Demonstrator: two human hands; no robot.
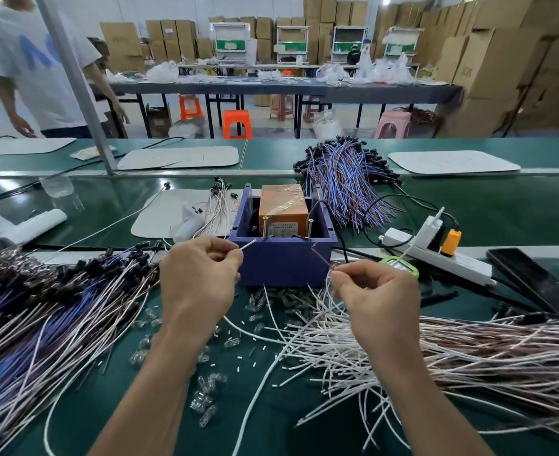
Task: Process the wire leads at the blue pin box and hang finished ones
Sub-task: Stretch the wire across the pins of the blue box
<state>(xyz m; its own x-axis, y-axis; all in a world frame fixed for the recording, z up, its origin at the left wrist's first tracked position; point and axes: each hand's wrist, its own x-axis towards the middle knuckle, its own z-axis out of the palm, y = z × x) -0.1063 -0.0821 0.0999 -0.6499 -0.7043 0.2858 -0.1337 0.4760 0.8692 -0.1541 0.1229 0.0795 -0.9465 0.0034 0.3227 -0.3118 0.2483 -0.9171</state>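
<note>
The left hand (pixel 199 274) pinches a white lead (pixel 247 245) between thumb and forefinger. Its tip slants up and right toward the box (pixel 284 258), just short of the near wall and below the left pin (pixel 265 227). The box sits mid-counter (pixel 488 209), just beyond both hands. The right pin (pixel 310 228) stands by the box's right wall. A brown lead (pixel 321 256) slants up and left toward it, pinched in the right hand (pixel 373 291). Each hand looks nearest its own pin.

blue pin box (pixel 284 261): matt plastic | bench mat (pixel 469 199): glossy green | wire leads (pixel 304 343): smooth white insulation
</note>
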